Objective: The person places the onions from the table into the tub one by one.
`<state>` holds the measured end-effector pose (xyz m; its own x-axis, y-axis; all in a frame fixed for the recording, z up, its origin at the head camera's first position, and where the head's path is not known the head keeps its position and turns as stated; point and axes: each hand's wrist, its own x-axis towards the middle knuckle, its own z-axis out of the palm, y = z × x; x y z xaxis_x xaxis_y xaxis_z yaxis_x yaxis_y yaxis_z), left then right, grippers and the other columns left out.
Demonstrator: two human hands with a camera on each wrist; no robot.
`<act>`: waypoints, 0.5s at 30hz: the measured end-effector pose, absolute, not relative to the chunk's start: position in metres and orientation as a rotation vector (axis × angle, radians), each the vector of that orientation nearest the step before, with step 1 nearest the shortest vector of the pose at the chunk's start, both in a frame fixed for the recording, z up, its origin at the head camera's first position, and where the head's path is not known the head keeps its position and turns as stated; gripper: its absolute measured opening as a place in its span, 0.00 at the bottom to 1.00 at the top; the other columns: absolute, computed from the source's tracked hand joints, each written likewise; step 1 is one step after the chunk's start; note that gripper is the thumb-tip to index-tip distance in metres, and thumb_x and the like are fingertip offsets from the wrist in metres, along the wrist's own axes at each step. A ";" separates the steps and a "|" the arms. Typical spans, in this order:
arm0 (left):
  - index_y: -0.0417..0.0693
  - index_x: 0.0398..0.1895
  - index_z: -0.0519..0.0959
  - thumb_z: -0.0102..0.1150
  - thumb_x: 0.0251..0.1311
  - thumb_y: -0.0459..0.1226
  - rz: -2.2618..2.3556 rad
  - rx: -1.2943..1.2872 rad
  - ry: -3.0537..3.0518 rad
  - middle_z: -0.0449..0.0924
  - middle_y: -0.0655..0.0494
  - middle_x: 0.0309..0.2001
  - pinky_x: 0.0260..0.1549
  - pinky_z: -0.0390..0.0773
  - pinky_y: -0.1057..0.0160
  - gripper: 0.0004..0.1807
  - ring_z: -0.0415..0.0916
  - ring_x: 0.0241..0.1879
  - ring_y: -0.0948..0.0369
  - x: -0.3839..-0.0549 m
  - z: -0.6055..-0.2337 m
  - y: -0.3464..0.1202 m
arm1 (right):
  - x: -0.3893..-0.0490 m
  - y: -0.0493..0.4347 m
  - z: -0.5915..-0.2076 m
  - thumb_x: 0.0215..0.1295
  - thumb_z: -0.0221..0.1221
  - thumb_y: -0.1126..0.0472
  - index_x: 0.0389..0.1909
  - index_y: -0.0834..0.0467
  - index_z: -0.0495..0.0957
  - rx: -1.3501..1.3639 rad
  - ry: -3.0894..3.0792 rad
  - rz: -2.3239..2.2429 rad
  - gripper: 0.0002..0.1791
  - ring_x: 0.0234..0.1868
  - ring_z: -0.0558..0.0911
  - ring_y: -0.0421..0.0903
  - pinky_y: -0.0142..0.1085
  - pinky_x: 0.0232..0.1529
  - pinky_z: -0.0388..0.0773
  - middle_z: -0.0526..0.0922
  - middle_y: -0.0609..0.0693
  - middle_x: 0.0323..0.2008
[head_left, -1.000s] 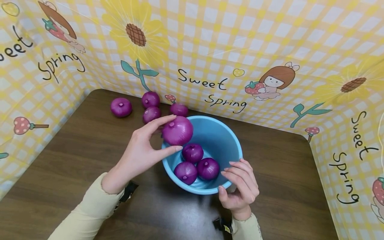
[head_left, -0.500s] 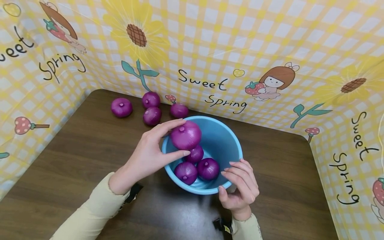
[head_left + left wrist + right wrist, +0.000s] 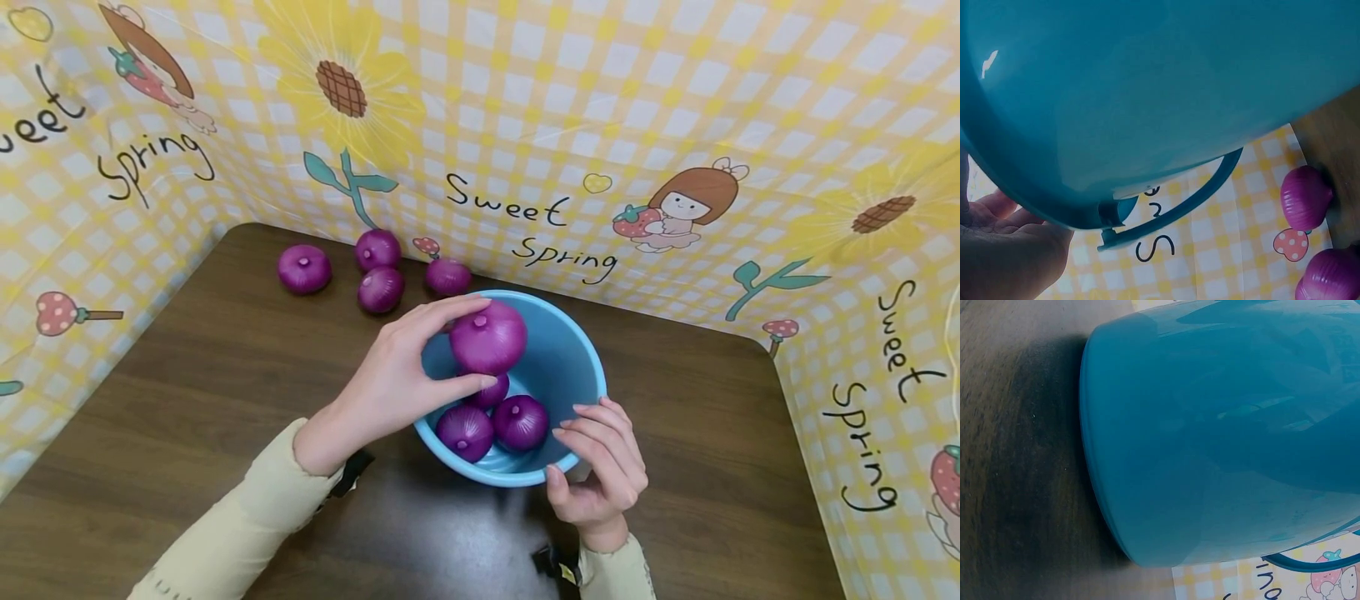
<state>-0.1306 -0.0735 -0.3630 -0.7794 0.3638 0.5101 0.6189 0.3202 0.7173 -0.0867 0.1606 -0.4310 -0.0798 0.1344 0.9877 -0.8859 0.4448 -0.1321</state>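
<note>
A purple onion [image 3: 489, 337] is gripped between the thumb and fingers of my left hand [image 3: 408, 367], over the mouth of a blue bucket [image 3: 576, 358]. Inside the bucket lie several purple onions; a front one [image 3: 465, 433] and a right one [image 3: 521, 422] show whole, and the rear one is partly covered by my thumb and the held onion. My right hand [image 3: 603, 462] holds the bucket's right front rim, thumb outside and fingers over the edge. In the left wrist view the bucket wall [image 3: 1147, 94] fills much of the picture, with part of my left hand [image 3: 1010, 250] beyond it.
Several more onions stand at the table's back left: one alone [image 3: 303, 269], a pair one behind the other [image 3: 380, 289], and one close behind the bucket [image 3: 448, 277]. A checked yellow cloth [image 3: 525, 108] walls in the brown table [image 3: 697, 433]. The bucket's handle [image 3: 1185, 209] hangs down outside.
My left hand has carried the held onion rightward, from the bucket's left rim to over its opening. The right hand and bucket have stayed in place.
</note>
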 end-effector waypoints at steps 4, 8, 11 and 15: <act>0.55 0.70 0.74 0.82 0.50 0.43 -1.439 -0.897 -2.348 0.73 0.61 0.67 0.54 0.80 0.51 0.42 0.71 0.64 0.60 -0.133 -0.361 -0.070 | -0.087 0.160 -0.430 0.62 0.66 0.48 0.19 0.68 0.83 0.726 -1.389 0.981 0.26 0.28 0.83 0.58 0.50 0.51 0.80 0.82 0.60 0.20; 0.55 0.70 0.73 0.81 0.50 0.44 -1.424 -0.903 -2.365 0.73 0.62 0.67 0.53 0.80 0.51 0.42 0.71 0.63 0.61 -0.135 -0.361 -0.066 | -0.087 0.160 -0.430 0.62 0.66 0.48 0.18 0.68 0.82 0.726 -1.383 0.981 0.26 0.28 0.82 0.59 0.50 0.51 0.80 0.82 0.60 0.19; 0.55 0.70 0.73 0.81 0.51 0.45 -1.405 -0.907 -2.384 0.73 0.61 0.67 0.54 0.80 0.53 0.42 0.71 0.63 0.61 -0.137 -0.360 -0.064 | -0.088 0.160 -0.430 0.62 0.66 0.47 0.18 0.68 0.82 0.724 -1.379 0.980 0.26 0.27 0.82 0.59 0.50 0.51 0.80 0.82 0.60 0.19; 0.53 0.70 0.73 0.81 0.50 0.44 -1.400 -0.910 -2.398 0.74 0.59 0.67 0.53 0.80 0.55 0.42 0.72 0.62 0.59 -0.138 -0.359 -0.061 | -0.088 0.160 -0.430 0.62 0.66 0.48 0.18 0.68 0.82 0.726 -1.381 0.979 0.26 0.28 0.82 0.58 0.50 0.51 0.80 0.82 0.60 0.19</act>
<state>-0.1382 -0.0610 -0.3590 -0.7846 0.4009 0.4730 0.6090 0.3547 0.7095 -0.0877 0.1599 -0.4301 -0.0705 0.1373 0.9880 -0.8867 0.4450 -0.1251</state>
